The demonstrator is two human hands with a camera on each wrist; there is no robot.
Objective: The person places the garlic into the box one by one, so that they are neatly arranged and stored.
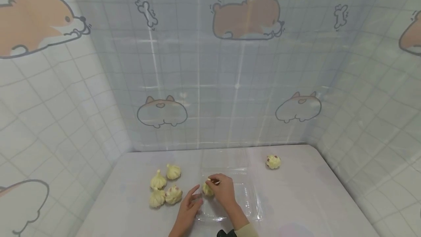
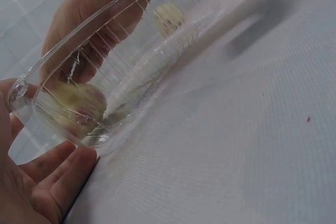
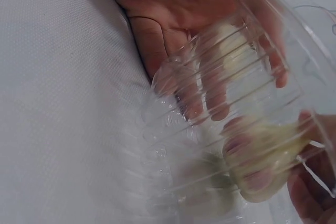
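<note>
A garlic bulb (image 1: 207, 190) with purplish patches is inside a clear plastic clamshell box (image 1: 245, 209), close to its left wall. My right hand (image 1: 225, 192) reaches into the box from above and pinches the bulb by its stem; a thin white strip (image 3: 316, 174) shows by those fingertips. Outside the left wall is my left hand (image 1: 188, 208), its fingers extended and nothing gripped. In the left wrist view, the left fingertips (image 2: 79, 156) lie right at the box's lower edge. Through the ribbed wall, the right wrist view shows the bulb's purple-marked side (image 3: 254, 169).
Several garlic bulbs (image 1: 165, 187) sit in a cluster left of the box. One more bulb (image 1: 273, 161) lies at the back right. The box's transparent lid (image 1: 223, 158) is folded back toward the rear wall. Curtains printed with cartoon dogs (image 1: 246, 14) enclose the white table (image 1: 296, 193).
</note>
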